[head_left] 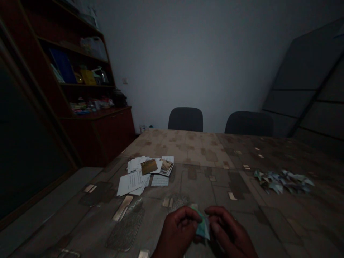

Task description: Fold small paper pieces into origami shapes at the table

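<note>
Low in the head view, my left hand [179, 229] pinches a small piece of folded green-blue paper [202, 227] between thumb and curled forefinger. Part of the paper has a pale, whitish edge. My right hand [228, 229] is curled around its right side, thumb and fingers closed at that edge; the exact contact is dim. Both hands are just over the patterned tablecloth [199, 179] near the table's front. Off to the right lies a heap of folded paper pieces [283, 181], pale and greenish.
Left of centre, a loose pile of white printed cards [131, 182] holds a brownish picture card [149, 167]. Two dark chairs [185, 119] stand behind the table's far edge. A reddish-brown cabinet [113, 132] with loaded shelves is at left, a grey cabinet [298, 71] at right.
</note>
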`<act>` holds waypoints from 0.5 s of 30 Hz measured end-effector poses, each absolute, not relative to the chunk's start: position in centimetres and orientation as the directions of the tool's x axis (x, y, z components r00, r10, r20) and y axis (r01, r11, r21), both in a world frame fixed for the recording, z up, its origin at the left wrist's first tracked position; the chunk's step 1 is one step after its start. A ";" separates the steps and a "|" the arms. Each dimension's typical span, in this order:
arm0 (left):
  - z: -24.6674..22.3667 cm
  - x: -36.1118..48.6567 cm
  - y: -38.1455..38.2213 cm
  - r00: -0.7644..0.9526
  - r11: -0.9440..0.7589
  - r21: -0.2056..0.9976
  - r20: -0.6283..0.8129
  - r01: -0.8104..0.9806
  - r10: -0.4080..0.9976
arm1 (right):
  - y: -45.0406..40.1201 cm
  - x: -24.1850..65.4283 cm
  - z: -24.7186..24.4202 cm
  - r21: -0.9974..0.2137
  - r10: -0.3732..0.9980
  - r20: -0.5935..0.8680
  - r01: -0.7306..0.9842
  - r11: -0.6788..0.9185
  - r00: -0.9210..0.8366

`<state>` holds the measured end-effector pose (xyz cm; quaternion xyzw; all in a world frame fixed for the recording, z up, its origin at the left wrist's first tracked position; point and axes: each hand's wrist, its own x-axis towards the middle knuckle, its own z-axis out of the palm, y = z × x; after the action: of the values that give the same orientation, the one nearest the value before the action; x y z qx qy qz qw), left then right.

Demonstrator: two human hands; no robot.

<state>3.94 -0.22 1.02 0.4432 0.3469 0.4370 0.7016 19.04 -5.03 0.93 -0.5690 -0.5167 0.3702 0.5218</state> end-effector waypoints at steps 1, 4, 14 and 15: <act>1.0 3.9 -0.2 0.375 0.229 0.926 -0.105 -0.302 0.921 | -5.0 19.1 0.7 -0.983 0.978 0.096 0.171 0.065 0.183; 0.9 3.9 -0.2 0.369 0.237 0.928 -0.121 -0.287 0.922 | -4.8 19.1 0.1 -0.992 0.984 0.064 0.119 0.045 0.163; 0.7 4.0 -0.3 0.384 0.214 0.922 -0.079 -0.323 0.920 | -4.9 19.0 0.4 -0.987 0.976 0.110 0.135 0.085 0.188; 0.6 4.0 -0.2 0.386 0.218 0.923 -0.084 -0.318 0.919 | -4.9 19.0 0.3 -0.988 0.976 0.111 0.126 0.088 0.185</act>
<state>4.00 -0.23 0.61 0.4446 0.3377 0.4395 0.7036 19.00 -4.88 0.34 -0.5486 -0.5023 0.3936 0.5402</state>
